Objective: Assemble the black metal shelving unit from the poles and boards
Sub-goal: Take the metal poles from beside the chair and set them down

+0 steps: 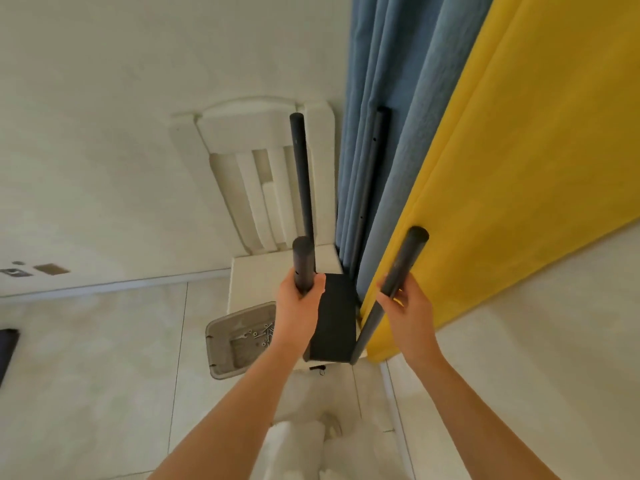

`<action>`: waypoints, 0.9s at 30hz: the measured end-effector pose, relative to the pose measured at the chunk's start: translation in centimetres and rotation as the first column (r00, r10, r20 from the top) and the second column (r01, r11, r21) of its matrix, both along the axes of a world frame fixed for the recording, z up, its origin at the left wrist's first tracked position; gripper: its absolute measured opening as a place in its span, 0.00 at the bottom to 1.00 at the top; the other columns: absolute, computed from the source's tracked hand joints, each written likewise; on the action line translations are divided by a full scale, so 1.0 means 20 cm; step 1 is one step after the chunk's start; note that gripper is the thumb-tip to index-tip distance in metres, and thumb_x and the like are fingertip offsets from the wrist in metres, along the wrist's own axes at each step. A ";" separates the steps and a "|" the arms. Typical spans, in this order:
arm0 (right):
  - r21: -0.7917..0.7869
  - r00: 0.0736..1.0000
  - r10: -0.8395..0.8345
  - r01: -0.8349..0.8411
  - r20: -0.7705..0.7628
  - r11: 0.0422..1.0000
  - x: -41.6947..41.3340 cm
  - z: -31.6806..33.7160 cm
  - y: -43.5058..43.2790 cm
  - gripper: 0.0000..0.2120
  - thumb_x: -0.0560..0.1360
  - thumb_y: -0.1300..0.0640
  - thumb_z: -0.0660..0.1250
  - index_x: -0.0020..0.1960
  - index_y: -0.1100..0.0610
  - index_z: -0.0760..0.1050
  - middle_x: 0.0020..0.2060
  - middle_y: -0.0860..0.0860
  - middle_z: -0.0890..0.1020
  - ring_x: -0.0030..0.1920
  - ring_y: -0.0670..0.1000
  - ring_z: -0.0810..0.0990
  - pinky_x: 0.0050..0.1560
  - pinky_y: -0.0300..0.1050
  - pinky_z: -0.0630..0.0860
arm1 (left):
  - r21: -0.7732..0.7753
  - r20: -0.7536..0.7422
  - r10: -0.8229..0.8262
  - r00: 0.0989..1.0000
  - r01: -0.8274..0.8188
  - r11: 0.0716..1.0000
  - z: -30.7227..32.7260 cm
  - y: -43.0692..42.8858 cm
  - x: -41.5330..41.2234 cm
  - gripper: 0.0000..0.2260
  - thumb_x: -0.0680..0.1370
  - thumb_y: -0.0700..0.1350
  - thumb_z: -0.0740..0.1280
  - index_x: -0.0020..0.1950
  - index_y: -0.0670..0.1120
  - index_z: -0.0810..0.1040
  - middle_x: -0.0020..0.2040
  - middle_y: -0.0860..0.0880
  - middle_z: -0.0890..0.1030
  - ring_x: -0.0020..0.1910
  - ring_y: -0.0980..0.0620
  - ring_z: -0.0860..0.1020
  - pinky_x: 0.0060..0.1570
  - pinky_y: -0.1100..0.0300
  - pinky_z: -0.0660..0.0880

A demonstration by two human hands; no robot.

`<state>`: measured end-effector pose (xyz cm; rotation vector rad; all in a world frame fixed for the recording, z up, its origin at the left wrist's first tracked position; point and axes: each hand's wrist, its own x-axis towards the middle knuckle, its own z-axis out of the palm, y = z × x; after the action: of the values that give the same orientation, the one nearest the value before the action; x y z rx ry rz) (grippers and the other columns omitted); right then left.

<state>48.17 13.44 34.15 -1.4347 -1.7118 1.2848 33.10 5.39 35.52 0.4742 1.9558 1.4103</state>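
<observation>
The black shelving unit stands upright below me, seen from above. Its black board [336, 317] lies low between four black poles. My left hand [299, 299] grips the near left pole [303, 261] just below its top. My right hand [407, 306] grips the near right pole [398, 271], which leans toward me. The far left pole [302, 174] rises in front of a white chair. The far right pole [372, 174] stands against the blue curtain, partly hidden by its folds.
A white chair [256, 181] stands behind the unit against the wall. A grey tray [221, 341] with several screws lies on the tiled floor to the left. Blue curtain [388, 81] and yellow curtain [519, 150] hang close on the right.
</observation>
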 end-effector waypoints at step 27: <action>0.266 0.832 0.367 -0.274 -0.417 0.924 -0.62 0.91 -0.29 0.06 0.78 0.54 0.66 0.55 0.49 0.74 0.37 0.51 0.75 0.39 0.49 0.76 0.44 0.37 0.78 | 0.462 -0.166 0.171 0.971 -0.076 0.883 0.91 -0.42 -0.57 0.08 0.78 0.45 0.70 0.41 0.44 0.75 0.30 0.46 0.71 0.28 0.54 0.70 0.30 0.66 0.72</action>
<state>35.81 7.64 52.43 -0.6650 -1.7261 1.4413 21.77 -3.09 53.72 0.7396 1.8273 1.9863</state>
